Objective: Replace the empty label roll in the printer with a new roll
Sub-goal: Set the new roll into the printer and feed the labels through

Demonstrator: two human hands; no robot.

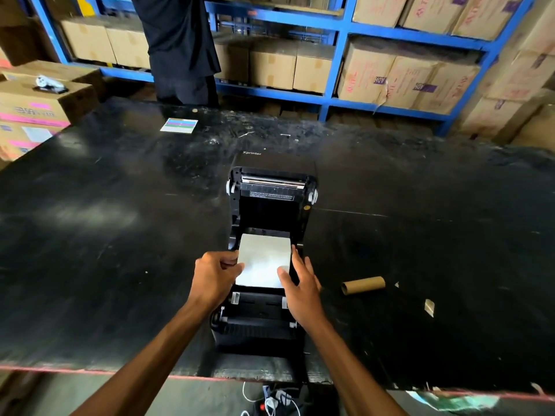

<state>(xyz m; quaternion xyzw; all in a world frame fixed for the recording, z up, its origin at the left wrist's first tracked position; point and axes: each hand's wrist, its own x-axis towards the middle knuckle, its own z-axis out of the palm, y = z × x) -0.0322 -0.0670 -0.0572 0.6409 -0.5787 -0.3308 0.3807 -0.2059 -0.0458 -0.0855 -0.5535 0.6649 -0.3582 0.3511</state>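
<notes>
White label stock is what both hands are on. The left hand [214, 273] grips the new roll [264, 261] at its left edge, thumb over the paper and fingers curled at the side; the right hand [300, 279] holds the opposite edge, thumb lying on the white face and fingers extended along the roll's right flank. Between them the roll sits low in the open bay of the printer [267, 256], whose lid [271, 187] is swung up and back, showing the print head bar and a warning sticker.

As a judgement, the task is past its midpoint. The spent cardboard core [363, 285] lies on its side on the tabletop [120, 235], well to the right of the printer, so the old roll is out. The new roll looks to be seating, or having its leading edge drawn forward. Still to come: feeding the paper between the two pale guides at the front, then closing the lid.

The tabletop is black, scuffed and dusty, with a small coloured card [179, 125] near its far edge and paper scraps by the core. Behind stand blue steel shelves [339, 55] stacked with cardboard cartons, more cartons at far left, and a person in dark clothes [180, 46] at the shelving. Cables hang below the near edge.
</notes>
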